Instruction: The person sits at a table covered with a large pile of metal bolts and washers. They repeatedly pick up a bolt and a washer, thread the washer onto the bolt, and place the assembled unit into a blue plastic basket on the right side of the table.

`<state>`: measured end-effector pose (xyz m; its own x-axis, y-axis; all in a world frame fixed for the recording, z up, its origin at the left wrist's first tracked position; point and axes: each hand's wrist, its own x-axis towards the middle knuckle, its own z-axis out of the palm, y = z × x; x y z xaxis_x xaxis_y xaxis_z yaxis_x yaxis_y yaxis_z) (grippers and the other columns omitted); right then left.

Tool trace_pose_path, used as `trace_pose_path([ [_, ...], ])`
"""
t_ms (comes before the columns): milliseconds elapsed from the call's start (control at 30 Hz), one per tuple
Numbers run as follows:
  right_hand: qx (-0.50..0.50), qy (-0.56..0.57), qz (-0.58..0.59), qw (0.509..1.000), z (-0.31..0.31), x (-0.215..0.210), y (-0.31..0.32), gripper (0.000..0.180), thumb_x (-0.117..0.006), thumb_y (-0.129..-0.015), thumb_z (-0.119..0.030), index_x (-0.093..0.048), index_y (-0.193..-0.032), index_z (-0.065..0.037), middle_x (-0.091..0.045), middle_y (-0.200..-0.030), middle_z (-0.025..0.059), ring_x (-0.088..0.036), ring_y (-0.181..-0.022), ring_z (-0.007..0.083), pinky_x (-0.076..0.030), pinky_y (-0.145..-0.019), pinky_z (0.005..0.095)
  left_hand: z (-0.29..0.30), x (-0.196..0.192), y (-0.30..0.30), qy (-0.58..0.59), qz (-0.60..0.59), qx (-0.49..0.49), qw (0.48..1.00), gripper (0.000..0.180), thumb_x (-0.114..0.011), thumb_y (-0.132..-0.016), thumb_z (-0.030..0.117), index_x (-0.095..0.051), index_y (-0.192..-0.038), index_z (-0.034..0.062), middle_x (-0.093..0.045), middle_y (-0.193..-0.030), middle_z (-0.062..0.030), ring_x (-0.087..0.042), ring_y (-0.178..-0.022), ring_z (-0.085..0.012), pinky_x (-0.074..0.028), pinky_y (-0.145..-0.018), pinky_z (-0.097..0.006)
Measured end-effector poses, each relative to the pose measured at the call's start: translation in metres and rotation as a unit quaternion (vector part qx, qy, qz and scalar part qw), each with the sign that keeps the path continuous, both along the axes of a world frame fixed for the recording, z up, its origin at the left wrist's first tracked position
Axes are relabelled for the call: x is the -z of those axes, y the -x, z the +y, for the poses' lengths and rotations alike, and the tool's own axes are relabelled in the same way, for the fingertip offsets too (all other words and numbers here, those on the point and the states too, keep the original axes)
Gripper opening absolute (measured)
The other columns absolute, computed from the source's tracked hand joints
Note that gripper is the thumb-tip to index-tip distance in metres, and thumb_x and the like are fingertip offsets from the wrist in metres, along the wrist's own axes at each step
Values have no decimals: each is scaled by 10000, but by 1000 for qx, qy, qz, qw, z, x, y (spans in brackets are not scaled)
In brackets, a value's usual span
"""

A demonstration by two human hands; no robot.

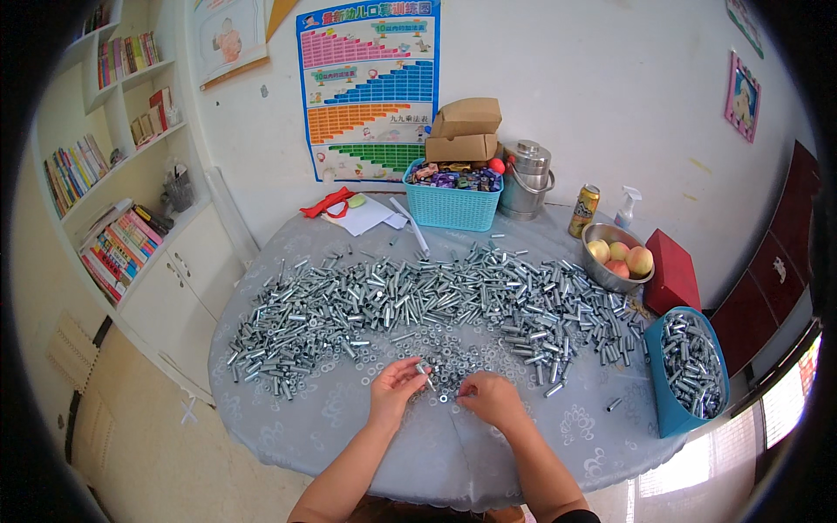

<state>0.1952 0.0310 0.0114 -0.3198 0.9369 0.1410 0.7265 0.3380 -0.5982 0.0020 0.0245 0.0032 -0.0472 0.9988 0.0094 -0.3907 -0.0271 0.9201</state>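
My left hand [397, 388] is closed, holding a slim silvery metal bolt [425, 375] between thumb and fingers. Just to its right, my right hand [488, 397] has its fingertips pinched together at the near edge of a small heap of nuts [449, 370]. Whatever those fingertips hold is too small to make out. Loose flat washers [493, 344] lie scattered around and behind the nuts. Beyond both hands, a wide band of shiny metal sleeves [418, 292] spreads across the grey tablecloth [410, 453].
At right stands a blue bin [671, 410] full of metal sleeves. Along the back are a turquoise basket [449, 209] of packets, a steel canister [526, 179], a drink can [584, 211], a spray bottle [626, 209], a fruit bowl [602, 277] and a red box [673, 272].
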Motion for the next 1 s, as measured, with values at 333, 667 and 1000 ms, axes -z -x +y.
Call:
trace_pose_path([
  [333, 15, 157, 403, 901, 4, -2, 13, 139, -685, -747, -81, -634, -868, -35, -627, -776, -3, -557, -699, 77, -449, -630, 228, 3, 7, 1, 68, -79, 7, 995, 209, -593, -798, -10, -568, -1003, -34, -622, -931, -153, -628, -782, -198, -545, -710, -283],
  [667, 36, 36, 347, 937, -3, -10, 24, 137, -680, -748, -69, -660, -877, -25, -645, -797, 37, -575, -710, 98, -462, -658, 230, 5, 16, 5, 120, -180, 39, 976, 123, -599, -810, 25, -578, -913, -40, -621, -878, -136, -637, -778, -227, -550, -706, -286],
  [1000, 26, -46, 302, 952, -4, -19, 23, 130, -642, -788, -84, -667, -902, -26, -641, -788, 75, -583, -716, 131, -455, -640, 241, 4, 16, 7, 130, -171, 75, 974, 128, -600, -818, 50, -582, -917, -29, -631, -876, -156, -639, -770, -227, -547, -696, -290],
])
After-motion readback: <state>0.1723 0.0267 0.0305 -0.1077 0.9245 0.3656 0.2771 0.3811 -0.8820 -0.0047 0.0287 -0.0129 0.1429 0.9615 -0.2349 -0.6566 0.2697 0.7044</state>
